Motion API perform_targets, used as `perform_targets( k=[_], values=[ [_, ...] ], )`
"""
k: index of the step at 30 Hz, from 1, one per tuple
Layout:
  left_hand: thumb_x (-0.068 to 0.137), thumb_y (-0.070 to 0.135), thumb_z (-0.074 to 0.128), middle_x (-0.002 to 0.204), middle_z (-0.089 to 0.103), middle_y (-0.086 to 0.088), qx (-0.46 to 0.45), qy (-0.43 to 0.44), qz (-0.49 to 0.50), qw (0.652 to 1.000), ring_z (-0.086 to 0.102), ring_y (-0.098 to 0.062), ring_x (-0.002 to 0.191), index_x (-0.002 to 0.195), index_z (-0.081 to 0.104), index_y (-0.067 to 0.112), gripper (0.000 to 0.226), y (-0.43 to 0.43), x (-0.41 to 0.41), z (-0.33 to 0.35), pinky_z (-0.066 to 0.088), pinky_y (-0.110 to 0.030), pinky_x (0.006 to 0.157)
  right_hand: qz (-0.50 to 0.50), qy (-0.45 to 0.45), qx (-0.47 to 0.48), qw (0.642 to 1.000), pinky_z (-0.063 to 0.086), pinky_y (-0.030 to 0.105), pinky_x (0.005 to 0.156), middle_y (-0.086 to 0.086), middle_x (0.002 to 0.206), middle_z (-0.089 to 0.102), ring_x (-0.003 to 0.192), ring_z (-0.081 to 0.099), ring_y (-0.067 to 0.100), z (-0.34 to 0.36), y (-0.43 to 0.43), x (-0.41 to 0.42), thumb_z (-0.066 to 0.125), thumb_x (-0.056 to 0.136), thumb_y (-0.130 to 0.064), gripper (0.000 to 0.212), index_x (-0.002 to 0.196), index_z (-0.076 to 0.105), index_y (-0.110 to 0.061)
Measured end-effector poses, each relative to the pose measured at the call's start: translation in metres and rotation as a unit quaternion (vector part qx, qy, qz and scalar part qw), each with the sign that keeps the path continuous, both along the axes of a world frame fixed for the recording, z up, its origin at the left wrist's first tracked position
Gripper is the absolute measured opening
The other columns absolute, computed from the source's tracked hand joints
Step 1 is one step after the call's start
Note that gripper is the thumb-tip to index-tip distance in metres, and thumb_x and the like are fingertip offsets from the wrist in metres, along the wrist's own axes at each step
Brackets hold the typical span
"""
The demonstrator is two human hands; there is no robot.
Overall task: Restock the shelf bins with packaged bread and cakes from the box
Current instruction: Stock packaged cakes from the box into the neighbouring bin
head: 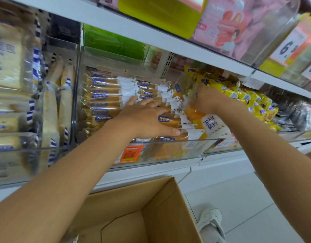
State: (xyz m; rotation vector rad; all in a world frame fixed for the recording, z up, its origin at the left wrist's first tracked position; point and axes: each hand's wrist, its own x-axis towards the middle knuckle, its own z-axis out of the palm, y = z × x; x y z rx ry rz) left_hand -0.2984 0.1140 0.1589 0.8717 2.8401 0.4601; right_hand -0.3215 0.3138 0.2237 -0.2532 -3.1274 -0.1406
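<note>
Two bare arms reach over the box point(133, 199) into the clear middle bin point(195, 148) on the shelf. The bin is full of bread packs point(103, 96), golden sticks in clear wrap with blue labels and white ends, lying in rows across it. The left hand point(147, 118) lies palm down on the packs near the front of the bin. Its fingers point(135, 100) are straight and a little apart, pointing toward the back rows, and the thumb stretches wide along the front row. One blue-labelled pack shows in the gap between thumb and forefinger. The right hand point(203, 99) is at the bin's right end, above a white-ended pack point(212, 126) that leans against the front wall. This hand is blurred; its fingers point down toward the packs, and I cannot tell whether they pinch one or only touch it. The box stands open on the floor point(242, 199) below the shelf, and only cardboard shows inside it. Yellow packs point(245, 97) fill the next bin to the right, sliced loaves point(7, 67) fill the bins to the left, and green packs point(114, 42) stand behind. Pink packs point(226, 30) and a price tag point(288, 49) sit on the shelf above. A pale shoe point(210, 220) rests on the floor beside the box.
</note>
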Motion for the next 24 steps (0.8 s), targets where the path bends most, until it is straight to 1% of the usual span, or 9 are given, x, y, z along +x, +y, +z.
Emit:
perform_targets(
  k=[2, 4, 6, 8, 11, 14, 17, 21, 24],
  values=[
    [0.073, 0.089, 0.034, 0.165, -0.001, 0.013, -0.003, -0.001, 0.000, 1.000, -0.006, -0.009, 0.151, 0.153, 0.017, 0.043, 0.094, 0.001, 0.001, 0.000, -0.010, -0.046, 0.121, -0.002, -0.043, -0.021, 0.999, 0.041, 0.033, 0.087, 0.017, 0.138, 0.051, 0.123, 0.051, 0.033, -0.012, -0.002, -0.005, 0.051, 0.099, -0.031, 0.053, 0.142, 0.037, -0.003],
    [0.073, 0.089, 0.034, 0.165, -0.001, 0.012, -0.002, -0.002, 0.002, 1.000, -0.007, -0.009, 0.151, 0.153, 0.016, 0.044, 0.093, 0.001, 0.001, 0.000, -0.010, -0.046, 0.121, -0.009, -0.061, -0.057, 0.996, 0.038, 0.035, 0.101, 0.015, 0.150, 0.041, 0.134, 0.042, 0.032, -0.016, -0.003, -0.006, 0.048, 0.100, -0.043, 0.065, 0.149, 0.029, -0.005],
    [0.074, 0.089, 0.034, 0.165, -0.001, 0.012, -0.001, -0.004, 0.001, 1.000, -0.007, -0.008, 0.151, 0.153, 0.016, 0.044, 0.093, 0.001, 0.001, 0.000, -0.011, -0.046, 0.121, 0.002, -0.036, -0.127, 0.991, 0.031, 0.036, 0.110, 0.014, 0.157, 0.030, 0.141, 0.033, 0.031, -0.014, 0.002, 0.000, 0.043, 0.099, -0.052, 0.076, 0.155, 0.013, -0.011],
    [0.074, 0.089, 0.034, 0.165, -0.001, 0.012, -0.001, -0.003, -0.001, 1.000, -0.007, -0.008, 0.151, 0.153, 0.017, 0.044, 0.092, 0.000, 0.001, 0.000, -0.011, -0.046, 0.121, 0.054, 0.014, -0.147, 0.988, 0.022, 0.038, 0.115, 0.013, 0.161, 0.018, 0.147, 0.023, 0.030, -0.016, 0.009, 0.013, 0.034, 0.101, -0.054, 0.075, 0.157, 0.001, -0.017],
    [0.074, 0.089, 0.033, 0.165, -0.002, 0.013, -0.008, 0.001, -0.001, 1.000, -0.008, -0.009, 0.151, 0.153, 0.017, 0.044, 0.092, 0.000, 0.001, 0.001, -0.009, -0.047, 0.121, 0.105, 0.000, -0.166, 0.980, 0.009, 0.040, 0.120, 0.007, 0.164, 0.006, 0.151, 0.006, 0.024, -0.039, 0.006, 0.027, 0.028, 0.101, -0.055, 0.071, 0.156, -0.009, -0.027],
    [0.073, 0.090, 0.032, 0.165, -0.002, 0.013, -0.007, 0.005, -0.002, 1.000, -0.008, -0.008, 0.151, 0.152, 0.016, 0.046, 0.092, 0.001, 0.001, 0.000, -0.008, -0.047, 0.121, 0.096, -0.045, -0.191, 0.976, 0.002, 0.041, 0.122, 0.005, 0.164, 0.004, 0.151, -0.003, 0.021, -0.047, 0.002, 0.015, 0.026, 0.101, -0.055, 0.072, 0.155, -0.010, -0.024],
    [0.072, 0.091, 0.032, 0.165, -0.003, 0.013, -0.008, 0.004, 0.001, 1.000, -0.008, -0.008, 0.151, 0.153, 0.015, 0.045, 0.094, 0.001, 0.002, 0.000, -0.009, -0.047, 0.121, 0.090, -0.031, -0.184, 0.978, -0.006, 0.036, 0.120, -0.001, 0.164, -0.013, 0.150, -0.015, 0.014, -0.041, 0.011, 0.018, 0.024, 0.100, -0.058, 0.074, 0.156, -0.010, -0.023],
    [0.072, 0.091, 0.033, 0.165, 0.000, 0.014, 0.000, 0.007, 0.006, 1.000, -0.007, -0.007, 0.151, 0.152, 0.014, 0.046, 0.094, 0.001, -0.001, -0.002, -0.009, -0.047, 0.121, 0.097, -0.051, -0.115, 0.987, -0.012, 0.035, 0.120, -0.001, 0.164, -0.008, 0.150, -0.008, 0.010, -0.057, 0.014, 0.025, 0.018, 0.100, -0.057, 0.076, 0.155, -0.013, -0.015],
    [0.072, 0.091, 0.034, 0.165, 0.001, 0.013, 0.000, 0.002, 0.014, 1.000, -0.006, -0.008, 0.151, 0.153, 0.014, 0.046, 0.094, 0.003, -0.003, -0.002, -0.009, -0.047, 0.121, 0.095, -0.062, -0.128, 0.985, -0.012, 0.035, 0.120, -0.002, 0.164, -0.008, 0.150, -0.009, 0.011, -0.057, 0.010, 0.017, 0.020, 0.099, -0.060, 0.078, 0.155, -0.012, -0.017]
  ],
)
